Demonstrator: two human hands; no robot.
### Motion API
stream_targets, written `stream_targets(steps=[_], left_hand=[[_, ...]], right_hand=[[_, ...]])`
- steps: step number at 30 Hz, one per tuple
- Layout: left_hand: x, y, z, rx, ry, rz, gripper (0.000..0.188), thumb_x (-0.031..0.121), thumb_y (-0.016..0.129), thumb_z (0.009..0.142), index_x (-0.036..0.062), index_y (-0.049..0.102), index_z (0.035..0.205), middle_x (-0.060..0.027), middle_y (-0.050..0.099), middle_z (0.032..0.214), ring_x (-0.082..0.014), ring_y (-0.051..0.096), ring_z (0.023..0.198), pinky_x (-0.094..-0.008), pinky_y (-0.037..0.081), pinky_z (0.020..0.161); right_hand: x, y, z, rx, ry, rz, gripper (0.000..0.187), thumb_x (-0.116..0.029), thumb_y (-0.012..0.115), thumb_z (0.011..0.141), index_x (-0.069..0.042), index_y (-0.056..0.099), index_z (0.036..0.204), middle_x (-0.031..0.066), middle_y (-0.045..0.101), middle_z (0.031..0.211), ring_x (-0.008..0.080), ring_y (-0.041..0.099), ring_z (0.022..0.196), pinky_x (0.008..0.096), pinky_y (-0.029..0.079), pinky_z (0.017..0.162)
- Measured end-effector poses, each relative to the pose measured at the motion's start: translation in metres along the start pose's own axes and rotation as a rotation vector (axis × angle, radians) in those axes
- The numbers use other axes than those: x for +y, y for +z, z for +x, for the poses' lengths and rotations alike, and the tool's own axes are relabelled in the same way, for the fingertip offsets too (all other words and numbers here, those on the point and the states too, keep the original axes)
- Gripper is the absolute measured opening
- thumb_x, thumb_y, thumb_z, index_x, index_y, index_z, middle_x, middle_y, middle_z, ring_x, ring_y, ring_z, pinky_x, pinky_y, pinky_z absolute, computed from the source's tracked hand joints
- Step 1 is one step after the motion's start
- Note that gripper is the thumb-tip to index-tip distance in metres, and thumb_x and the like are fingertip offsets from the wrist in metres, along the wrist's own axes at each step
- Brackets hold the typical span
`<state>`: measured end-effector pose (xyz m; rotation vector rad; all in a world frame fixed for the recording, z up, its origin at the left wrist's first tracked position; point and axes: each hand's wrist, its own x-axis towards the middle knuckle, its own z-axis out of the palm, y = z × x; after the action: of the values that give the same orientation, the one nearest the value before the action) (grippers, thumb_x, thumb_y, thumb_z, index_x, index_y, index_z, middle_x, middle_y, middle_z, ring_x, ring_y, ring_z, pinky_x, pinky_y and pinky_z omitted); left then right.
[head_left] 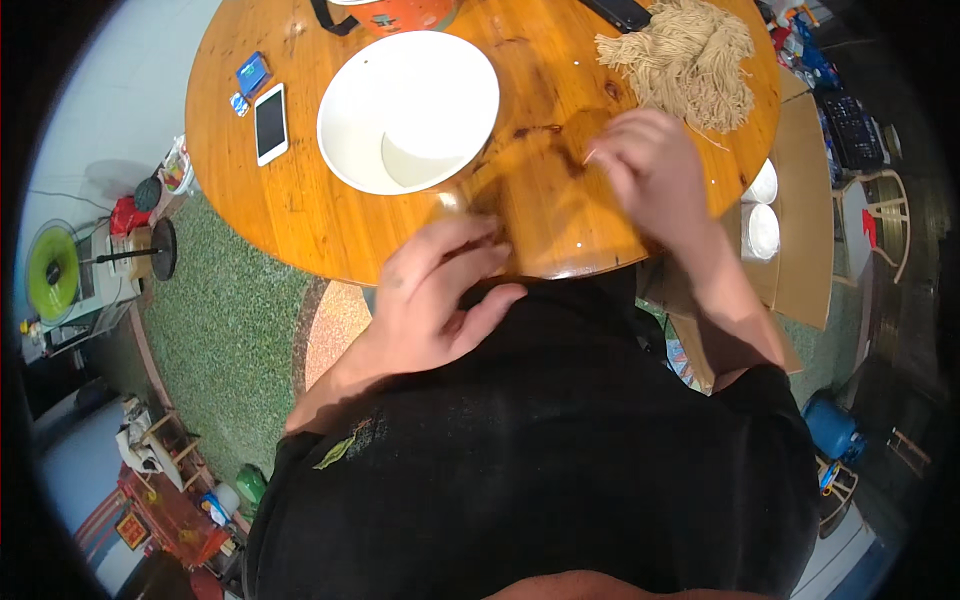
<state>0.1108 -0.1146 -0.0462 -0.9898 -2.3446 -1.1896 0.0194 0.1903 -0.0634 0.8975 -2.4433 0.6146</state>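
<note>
My left hand (430,290) hovers at the near edge of the round wooden table (300,240). Its fingers are bent and its thumb stands apart, with nothing visible between them. Over the right part of the table is my right hand (660,180), fingers curled and thumb tip close to the index finger; anything pinched there is too small to make out. Just beyond it lies a tangled heap of tan strings (690,65), a few loose ends trailing off. A wide white tub (350,150) stands beyond my left hand, its pale inside showing.
A white phone (271,125) and a small blue box (252,72) lie left of the tub. An orange-red container (405,14) and a black object (622,12) sit at the far side. Below the table's right edge, white round containers (762,232) stand by cardboard (805,220).
</note>
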Motion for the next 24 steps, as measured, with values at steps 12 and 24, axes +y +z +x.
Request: stream_targets(steps=[12, 24], left_hand=[[-0.025, 0.019, -0.026, -0.048, -0.741, -0.569, 0.027, 0.001, 0.075, 0.101, -0.0031, 0.071, 0.127, -0.0078, 0.079, 0.099, -0.0168, 0.073, 0.08, -0.0301, 0.06, 0.076], [-0.038, 0.038, -0.021, -0.031, -0.948, -0.954, 0.018, 0.004, 0.065, 0.11, -0.002, 0.067, 0.127, -0.0061, 0.076, 0.108, -0.0102, 0.07, 0.086, -0.0241, 0.057, 0.074]], right_hand=[[-0.102, 0.028, 0.002, -0.113, 0.362, 0.628, 0.01, -0.006, 0.083, 0.087, -0.002, 0.077, 0.095, 0.0145, 0.073, 0.088, 0.0335, 0.072, 0.082, 0.042, 0.058, 0.073], [-0.102, 0.047, 0.003, -0.152, 0.626, 0.754, 0.01, -0.008, 0.081, 0.094, 0.0, 0.08, 0.1, 0.0134, 0.075, 0.088, 0.0233, 0.076, 0.076, 0.0348, 0.059, 0.071]])
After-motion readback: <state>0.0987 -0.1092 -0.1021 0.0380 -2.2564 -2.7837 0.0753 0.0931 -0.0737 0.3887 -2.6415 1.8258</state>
